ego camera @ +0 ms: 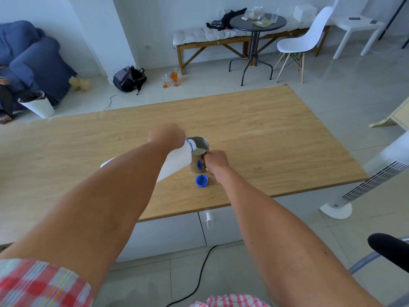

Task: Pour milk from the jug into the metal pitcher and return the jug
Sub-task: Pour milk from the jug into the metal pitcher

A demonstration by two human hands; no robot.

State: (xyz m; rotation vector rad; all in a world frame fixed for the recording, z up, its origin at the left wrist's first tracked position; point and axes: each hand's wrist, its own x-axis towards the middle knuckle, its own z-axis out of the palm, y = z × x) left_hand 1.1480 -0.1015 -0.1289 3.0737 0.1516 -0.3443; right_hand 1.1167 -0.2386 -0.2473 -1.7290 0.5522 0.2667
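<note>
- Head view shows the pour under way: the white plastic milk jug with a blue neck ring (177,161) is tipped steeply, its mouth over the rim of the shiny round metal pitcher (199,157), which stands near the middle of the light wooden table (276,140).
- Left hand (166,135) is clenched around the jug's upper part, holding it tilted.
- Right hand (215,161) grasps the pitcher's handle side and steadies it on the table.
- Milk already lies white inside the pitcher, well up its wall, so the filling looks far along; the exact level I cannot tell.
- Round blue screw cap (201,181) lies open-side up on the table just in front of the pitcher, so uncapping is done.
- Left to do, by my judgement: end the pour, right the jug and set it back; capping may follow.
</note>
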